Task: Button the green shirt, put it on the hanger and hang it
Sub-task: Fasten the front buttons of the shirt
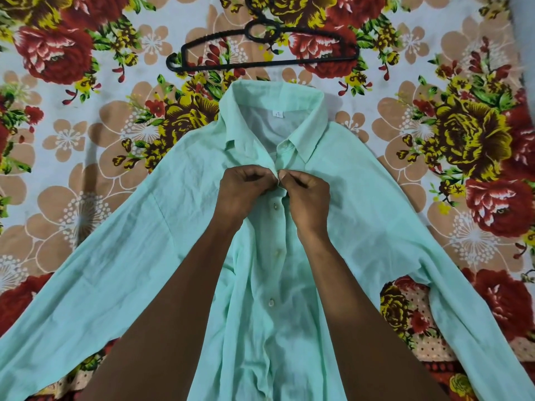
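Observation:
A pale green shirt [362, 215] lies face up on the flowered bedsheet, collar away from me and sleeves spread to both sides. Three buttons along the placket below my hands look fastened. My left hand [241, 192] and my right hand [307, 198] meet at the placket just below the collar, and each pinches an edge of the shirt front there. The button between my fingertips is hidden. A black plastic hanger [260, 65] lies flat on the sheet beyond the collar, apart from the shirt.
The flowered bedsheet [86, 111] covers the whole surface around the shirt. A dark edge shows at the far right corner [527, 30].

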